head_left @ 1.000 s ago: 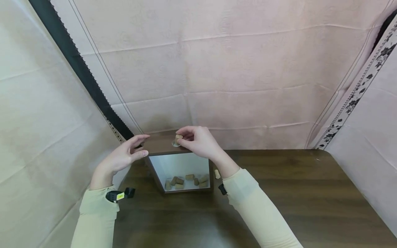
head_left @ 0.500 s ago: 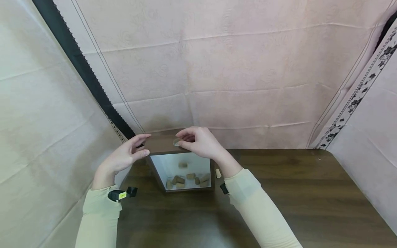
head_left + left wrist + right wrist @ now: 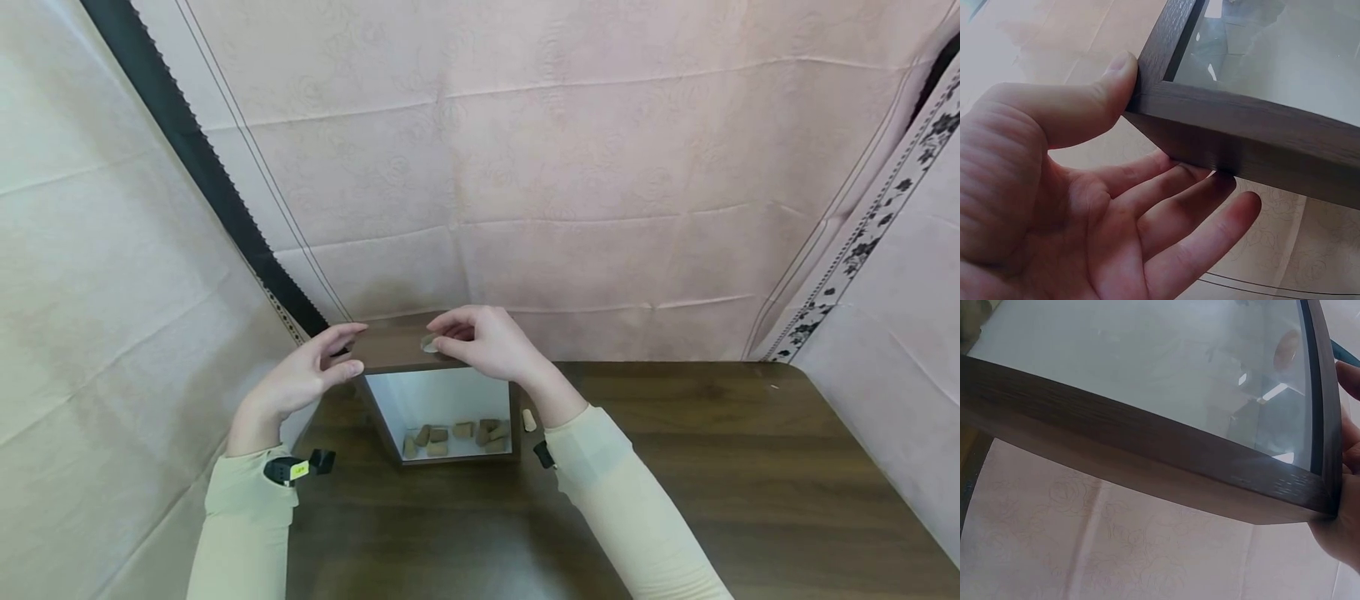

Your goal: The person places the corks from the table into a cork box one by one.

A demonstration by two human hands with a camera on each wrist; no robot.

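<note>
A dark wooden box frame (image 3: 397, 357) with a glass front stands upright on the table. Several corks (image 3: 463, 430) lie at its bottom behind the glass. My left hand (image 3: 296, 379) grips the left end of its top, thumb at the front corner (image 3: 1147, 94) and fingers towards the back. Over the top, my right hand (image 3: 487, 340) has its thumb and fingers loosely bent beside a round opening (image 3: 429, 343); nothing shows between them. In the right wrist view only part of the right hand (image 3: 1350, 500) appears, past the top edge.
One more cork (image 3: 528, 420) is on the table (image 3: 675, 467), just right of the box. A pale cloth (image 3: 600, 183) hangs close behind the box, and another cloth wall (image 3: 120, 333) rises on the left.
The right hand has let go of a cork at the opening. Half a second ago it was dropping behind the glass; now it lies among the others. The left hand has hardly moved.
</note>
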